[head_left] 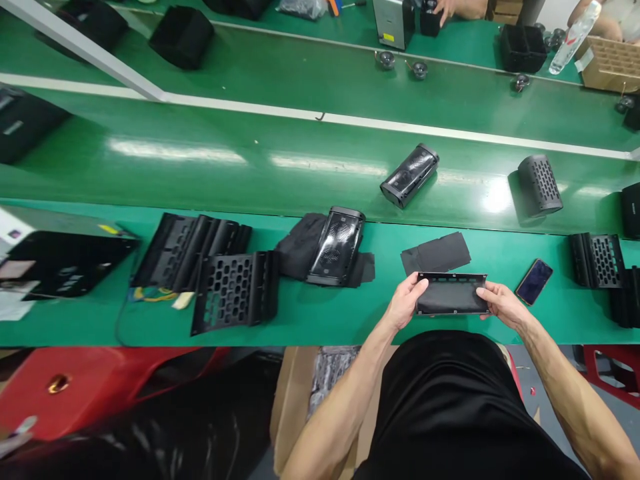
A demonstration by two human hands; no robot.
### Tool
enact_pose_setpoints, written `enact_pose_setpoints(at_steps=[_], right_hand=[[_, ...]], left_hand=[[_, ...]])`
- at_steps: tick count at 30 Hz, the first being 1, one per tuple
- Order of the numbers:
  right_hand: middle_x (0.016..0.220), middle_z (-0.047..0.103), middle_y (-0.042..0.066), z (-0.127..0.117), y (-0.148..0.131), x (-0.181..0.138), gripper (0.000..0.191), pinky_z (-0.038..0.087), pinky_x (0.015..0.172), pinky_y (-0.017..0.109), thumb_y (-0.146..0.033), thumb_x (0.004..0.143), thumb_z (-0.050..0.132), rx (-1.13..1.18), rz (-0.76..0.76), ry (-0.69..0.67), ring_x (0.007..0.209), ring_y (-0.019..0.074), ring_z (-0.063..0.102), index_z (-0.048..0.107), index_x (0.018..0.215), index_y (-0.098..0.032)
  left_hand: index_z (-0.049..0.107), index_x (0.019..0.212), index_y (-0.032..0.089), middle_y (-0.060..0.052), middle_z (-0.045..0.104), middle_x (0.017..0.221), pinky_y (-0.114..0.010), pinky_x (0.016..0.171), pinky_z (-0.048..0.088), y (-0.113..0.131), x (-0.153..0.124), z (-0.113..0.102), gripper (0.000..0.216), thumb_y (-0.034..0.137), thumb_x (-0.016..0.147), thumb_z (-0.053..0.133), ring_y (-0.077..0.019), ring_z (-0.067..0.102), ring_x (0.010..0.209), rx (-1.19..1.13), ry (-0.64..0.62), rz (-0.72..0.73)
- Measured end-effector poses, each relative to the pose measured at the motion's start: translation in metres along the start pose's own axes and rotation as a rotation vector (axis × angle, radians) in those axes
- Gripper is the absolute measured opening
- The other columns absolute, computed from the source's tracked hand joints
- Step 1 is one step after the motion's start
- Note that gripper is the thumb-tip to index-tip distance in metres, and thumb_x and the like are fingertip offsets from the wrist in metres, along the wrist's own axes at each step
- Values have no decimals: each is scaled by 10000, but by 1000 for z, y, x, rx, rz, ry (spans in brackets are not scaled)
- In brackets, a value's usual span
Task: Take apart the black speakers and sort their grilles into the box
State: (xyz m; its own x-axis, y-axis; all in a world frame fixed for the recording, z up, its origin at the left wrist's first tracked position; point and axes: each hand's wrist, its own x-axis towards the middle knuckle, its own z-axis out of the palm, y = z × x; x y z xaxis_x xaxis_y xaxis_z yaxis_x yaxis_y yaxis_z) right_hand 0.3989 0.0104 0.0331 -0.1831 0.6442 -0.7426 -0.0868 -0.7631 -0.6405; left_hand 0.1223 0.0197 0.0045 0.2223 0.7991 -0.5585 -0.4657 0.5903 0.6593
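- Your left hand [403,305] grips the left end of a black panel [453,297], thumb on top and fingers closed around the edge.
- Your right hand [504,305] pinches the right end of that panel the same way, so both sets of fingers are closed on it.
- The panel is held lengthwise between your hands, over the near edge of the green tabletop [320,320]; small light spots run along its rim, and its middle is plain dark.
- Just beyond it you have dark flat sheets [440,251], and to the right of your right hand a phone [534,281] with a dark screen.
- Left of your hands, a glossy black unit [336,247] lies on more dark material, with perforated black covers [233,293] farther left.
- At far left, a boxy device [75,260] bears a yellow sticker [108,229] and white marks, too small for you to read.
- Across from you, a silver-fronted box [393,23] carries a yellow label [388,38], and a clear bottle [574,39] has red print; neither is legible.
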Motion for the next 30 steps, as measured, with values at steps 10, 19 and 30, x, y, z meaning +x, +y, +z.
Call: enact_pose_setpoints(at_steps=[10, 19, 30], right_hand=[[757, 709, -15, -3, 3, 3, 582, 577, 508, 276, -632, 706, 948, 0, -8, -5, 575, 154, 655, 680, 1024, -225], [686, 675, -16, -4, 3, 10, 562, 553, 518, 281, -649, 735, 928, 27, 3, -19, 543, 151, 629, 671, 960, -203], [675, 685, -17, 5, -7, 16, 583, 571, 507, 289, -624, 694, 984, 87, 24, -42, 525, 153, 642, 668, 931, -195]], left_hand=[[738, 1277, 155, -151, 797, 1293, -472, 1082, 549, 0, 4, -10, 681, 511, 742, 963, -347, 731, 1199, 67, -57, 26], [729, 1327, 144, -165, 791, 1285, -441, 1037, 574, 1, 6, -15, 709, 458, 736, 964, -354, 731, 1195, 42, -73, -4], [702, 1374, 167, -160, 788, 1234, -338, 585, 619, 10, 6, -23, 678, 489, 818, 917, -235, 739, 751, -43, -152, -57]])
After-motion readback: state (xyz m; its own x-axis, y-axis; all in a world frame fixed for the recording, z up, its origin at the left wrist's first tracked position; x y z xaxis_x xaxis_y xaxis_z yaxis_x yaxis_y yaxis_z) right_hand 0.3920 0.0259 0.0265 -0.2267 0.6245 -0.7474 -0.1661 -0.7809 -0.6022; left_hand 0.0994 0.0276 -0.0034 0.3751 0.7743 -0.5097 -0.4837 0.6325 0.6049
